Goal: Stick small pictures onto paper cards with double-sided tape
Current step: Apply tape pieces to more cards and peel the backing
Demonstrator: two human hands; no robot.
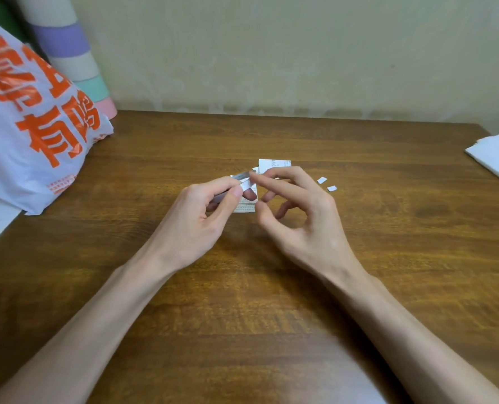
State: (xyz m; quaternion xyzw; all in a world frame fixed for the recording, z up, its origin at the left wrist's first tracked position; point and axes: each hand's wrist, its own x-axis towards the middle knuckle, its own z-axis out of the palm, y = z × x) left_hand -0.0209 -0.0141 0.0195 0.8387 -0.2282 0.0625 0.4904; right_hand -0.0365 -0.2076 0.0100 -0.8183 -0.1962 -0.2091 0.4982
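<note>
while left hand (210, 208) pinches tape strip (246, 185), right hand (303, 217) relaxed, fingertip just beside it

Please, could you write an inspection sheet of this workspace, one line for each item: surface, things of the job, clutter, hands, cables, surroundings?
Surface: wooden table, brown grain.
Job's things: white strip held above the table; printed card lying behind the hands; second card partly hidden under them; two small white pieces lying right of the hands.
Clutter: plastic bag with orange print at the left; folded white paper at the right edge.
Hands: left hand pinches the strip; right hand has curled fingers, forefinger tip at the strip, grip unclear.
Cables: nothing seen.
Surroundings: pale wall; pastel striped roll behind the bag.
</note>
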